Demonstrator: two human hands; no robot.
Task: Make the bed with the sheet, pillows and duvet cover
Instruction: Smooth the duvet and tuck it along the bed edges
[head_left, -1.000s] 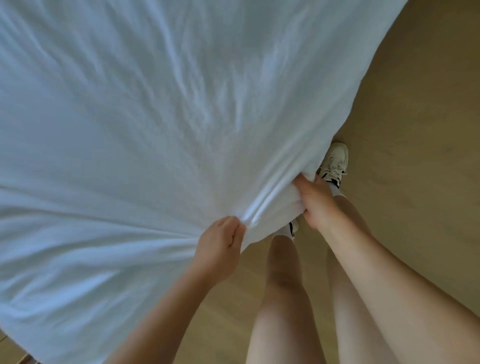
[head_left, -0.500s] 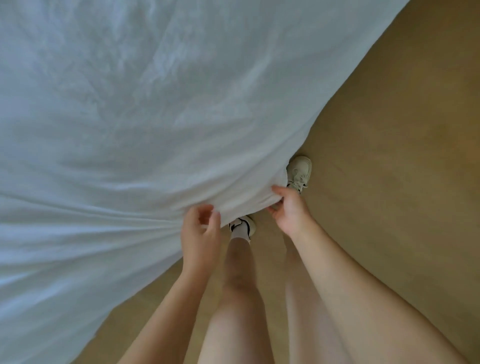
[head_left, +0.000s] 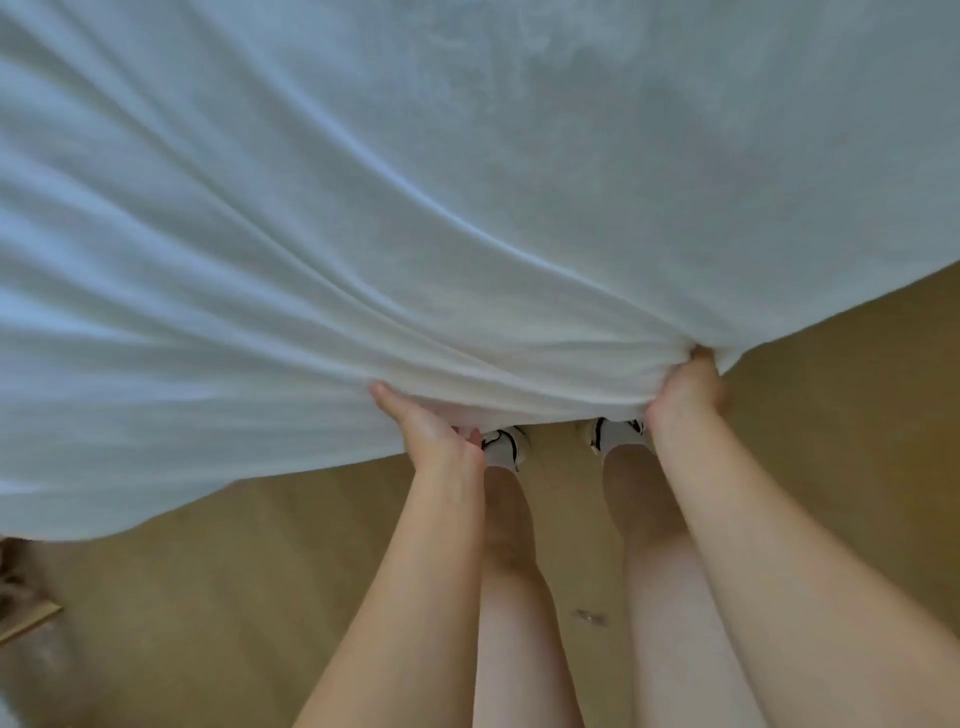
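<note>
A large white sheet (head_left: 415, 208) fills the upper two thirds of the view, stretched out with long folds running toward my hands. My left hand (head_left: 421, 431) grips its near edge from below, thumb on top and fingers hidden under the cloth. My right hand (head_left: 685, 389) clutches the same edge further right, the fabric bunched in its fist. The bed, pillows and duvet cover are hidden behind the sheet.
Tan wooden floor (head_left: 260, 597) lies below the sheet. My legs and white shoes (head_left: 504, 447) stand just under the held edge. A dim object with a wooden edge (head_left: 26, 618) sits at the lower left.
The sheet has spread wider across the view. My hands have moved further apart along its edge, and my feet now stand side by side.
</note>
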